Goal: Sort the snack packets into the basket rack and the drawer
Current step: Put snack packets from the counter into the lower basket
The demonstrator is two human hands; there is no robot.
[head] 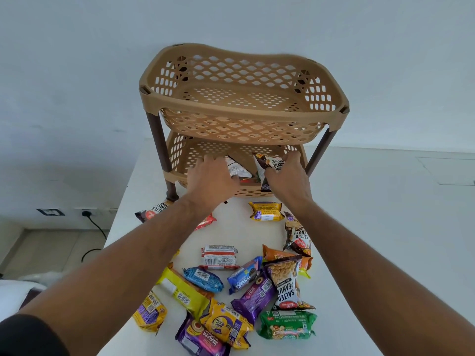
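White tabletop, pale wall behind; tan two-tier basket rack. Right hand pinches a salted peanuts packet by its top edge, over the lower basket. Left hand, fingers curled, rests on a white packet alongside; hold uncertain. Packets likely light, crinkly, slippery, contents crushable: grip sealed ends. Loose packets lie nearer the person.

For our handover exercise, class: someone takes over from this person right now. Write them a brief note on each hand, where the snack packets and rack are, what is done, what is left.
Left hand: in the lower basket, on a white packet.
Right hand: gripping a salted peanuts packet at that basket.
Upper basket: empty.
Done: a few packets in the lower basket.
Left: the loose packets on the white table. No drawer in view.
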